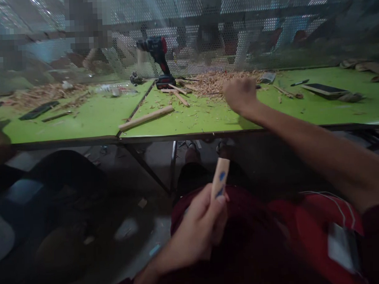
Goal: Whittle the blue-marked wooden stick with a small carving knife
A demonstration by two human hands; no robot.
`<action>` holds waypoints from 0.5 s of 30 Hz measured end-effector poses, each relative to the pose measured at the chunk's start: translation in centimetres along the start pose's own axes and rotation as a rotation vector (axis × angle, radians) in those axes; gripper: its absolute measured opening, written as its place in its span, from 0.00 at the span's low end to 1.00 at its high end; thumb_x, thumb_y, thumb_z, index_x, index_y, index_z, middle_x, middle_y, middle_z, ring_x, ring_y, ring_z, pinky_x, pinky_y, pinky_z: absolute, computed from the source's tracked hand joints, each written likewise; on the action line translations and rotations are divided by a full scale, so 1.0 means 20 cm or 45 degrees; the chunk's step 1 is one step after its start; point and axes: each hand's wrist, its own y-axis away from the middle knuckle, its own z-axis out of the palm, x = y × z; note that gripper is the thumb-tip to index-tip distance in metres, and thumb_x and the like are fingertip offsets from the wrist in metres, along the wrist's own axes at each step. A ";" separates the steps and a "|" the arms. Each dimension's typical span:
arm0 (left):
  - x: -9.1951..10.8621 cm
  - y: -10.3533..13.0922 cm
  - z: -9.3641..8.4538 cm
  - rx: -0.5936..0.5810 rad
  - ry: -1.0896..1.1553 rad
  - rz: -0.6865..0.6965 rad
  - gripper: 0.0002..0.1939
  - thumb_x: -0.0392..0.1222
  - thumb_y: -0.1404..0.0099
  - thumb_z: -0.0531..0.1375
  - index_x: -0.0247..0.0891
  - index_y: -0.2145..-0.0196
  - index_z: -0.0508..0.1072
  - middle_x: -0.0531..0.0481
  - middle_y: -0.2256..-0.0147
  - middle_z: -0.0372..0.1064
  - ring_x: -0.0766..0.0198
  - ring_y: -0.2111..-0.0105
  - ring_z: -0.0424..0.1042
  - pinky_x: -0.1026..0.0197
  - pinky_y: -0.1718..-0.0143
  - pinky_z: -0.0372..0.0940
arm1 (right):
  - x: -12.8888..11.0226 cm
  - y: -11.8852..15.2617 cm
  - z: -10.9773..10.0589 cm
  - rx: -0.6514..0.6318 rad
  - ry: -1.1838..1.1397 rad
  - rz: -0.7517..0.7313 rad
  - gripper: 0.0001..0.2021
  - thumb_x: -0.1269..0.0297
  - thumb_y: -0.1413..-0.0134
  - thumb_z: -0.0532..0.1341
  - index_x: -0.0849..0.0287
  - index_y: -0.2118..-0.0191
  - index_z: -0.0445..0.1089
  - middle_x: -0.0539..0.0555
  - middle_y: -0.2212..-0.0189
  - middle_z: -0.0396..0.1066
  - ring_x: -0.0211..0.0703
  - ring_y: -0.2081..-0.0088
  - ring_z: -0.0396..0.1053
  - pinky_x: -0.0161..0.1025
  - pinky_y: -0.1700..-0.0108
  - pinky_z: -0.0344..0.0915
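Observation:
In front of my lap, my left hand (207, 218) is closed round a pale wooden stick (220, 177) with blue marks on its face; its upper end points up and away from me. My right hand (240, 94) is curled into a fist over the bench, at the edge of a heap of wood shavings (208, 84). The back of that hand faces me, so whatever its fingers hold is hidden. A small dark bit shows just past the fist. Left of it, a thicker wooden stick (147, 118) lies near the front edge of the green bench (188, 121).
A cordless drill (160, 60) stands upright against the perforated metal screen (192, 46). Rightward lie a pen (299, 82) and a flat dark-topped block (326, 89). A clear bottle (116, 89) and a dark flat piece (39, 110) lie leftward. Another person sits at the left.

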 end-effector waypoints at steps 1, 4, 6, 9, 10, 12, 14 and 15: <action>0.00 -0.01 0.00 0.044 0.009 0.042 0.13 0.50 0.34 0.58 0.39 0.66 0.60 0.63 0.82 0.48 0.76 0.86 0.46 0.73 0.88 0.44 | 0.04 0.01 -0.02 0.038 0.026 0.050 0.23 0.77 0.43 0.42 0.82 0.56 0.72 0.79 0.62 0.72 0.53 0.56 0.70 0.44 0.60 0.57; 0.00 -0.07 0.00 0.033 0.015 0.095 0.10 0.47 0.33 0.57 0.40 0.65 0.61 0.63 0.81 0.49 0.77 0.86 0.44 0.74 0.88 0.42 | 0.06 0.14 -0.07 -0.009 0.047 0.036 0.18 0.68 0.40 0.48 0.67 0.59 0.76 0.68 0.65 0.75 0.49 0.63 0.72 0.39 0.64 0.57; 0.00 -0.11 0.00 -0.007 0.004 0.108 0.09 0.47 0.33 0.57 0.40 0.64 0.61 0.63 0.81 0.50 0.77 0.87 0.44 0.73 0.89 0.42 | 0.01 0.29 -0.07 -0.070 0.031 -0.021 0.17 0.64 0.38 0.50 0.62 0.64 0.76 0.64 0.69 0.76 0.45 0.69 0.70 0.36 0.68 0.54; -0.01 -0.14 0.02 0.024 -0.050 0.138 0.10 0.48 0.33 0.56 0.40 0.64 0.60 0.63 0.82 0.50 0.77 0.87 0.45 0.73 0.88 0.44 | -0.11 0.48 -0.04 -0.154 -0.003 -0.093 0.16 0.64 0.37 0.50 0.59 0.64 0.75 0.59 0.73 0.76 0.42 0.74 0.68 0.35 0.71 0.49; -0.02 -0.14 0.03 0.048 -0.083 0.151 0.10 0.49 0.33 0.56 0.40 0.64 0.60 0.64 0.81 0.50 0.77 0.87 0.45 0.73 0.88 0.44 | -0.14 0.52 -0.03 -0.166 -0.006 -0.120 0.15 0.65 0.37 0.50 0.58 0.63 0.75 0.58 0.73 0.76 0.42 0.74 0.67 0.35 0.72 0.48; -0.04 -0.14 0.04 0.106 -0.160 0.184 0.11 0.50 0.33 0.55 0.40 0.63 0.60 0.63 0.81 0.50 0.76 0.86 0.45 0.72 0.87 0.44 | -0.18 0.57 -0.01 -0.145 0.005 -0.168 0.15 0.67 0.36 0.49 0.59 0.62 0.74 0.57 0.73 0.76 0.43 0.74 0.68 0.36 0.72 0.46; -0.05 -0.15 0.05 0.183 -0.249 0.234 0.11 0.51 0.33 0.55 0.40 0.62 0.61 0.63 0.80 0.50 0.75 0.85 0.46 0.71 0.86 0.45 | -0.20 0.58 0.00 -0.088 0.027 -0.193 0.16 0.70 0.36 0.47 0.61 0.62 0.73 0.58 0.72 0.75 0.44 0.73 0.68 0.37 0.71 0.46; -0.06 -0.15 0.05 0.228 -0.298 0.263 0.11 0.50 0.34 0.56 0.40 0.62 0.62 0.62 0.80 0.51 0.75 0.85 0.46 0.70 0.85 0.45 | -0.20 0.57 0.00 -0.072 0.036 -0.202 0.16 0.71 0.36 0.47 0.62 0.62 0.72 0.58 0.72 0.75 0.44 0.73 0.69 0.37 0.71 0.47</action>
